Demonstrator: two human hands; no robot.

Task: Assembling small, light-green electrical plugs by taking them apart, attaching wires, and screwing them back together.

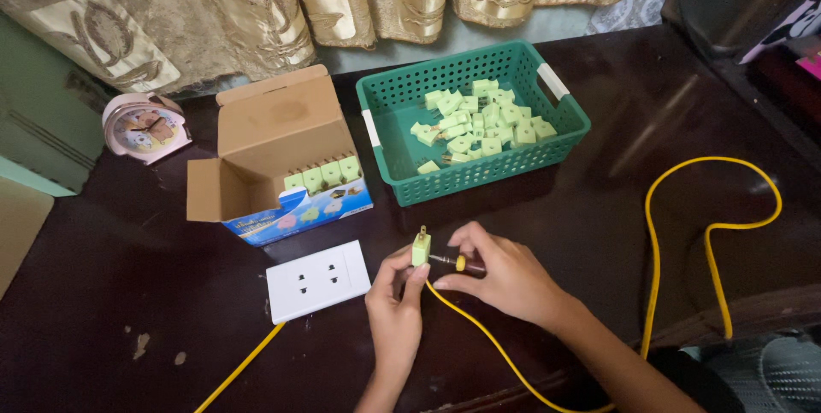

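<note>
My left hand (395, 293) pinches a small pale green plug (421, 250) upright, its metal prongs pointing up. My right hand (505, 272) holds a small screwdriver (453, 262) with a yellow-banded dark handle, its tip against the side of the plug. A yellow cable (479, 336) runs from the plug down toward me and loops away to the right. Just left of my left hand a white socket plate (316, 280) lies flat on the dark table (128, 293).
A green plastic basket (393, 152) behind my hands holds several pale green plugs. An open cardboard box (269, 144) with more plugs stands to its left. A pink alarm clock (144, 126) sits far left. Gold curtains hang behind. The yellow cable (718, 225) loops at right.
</note>
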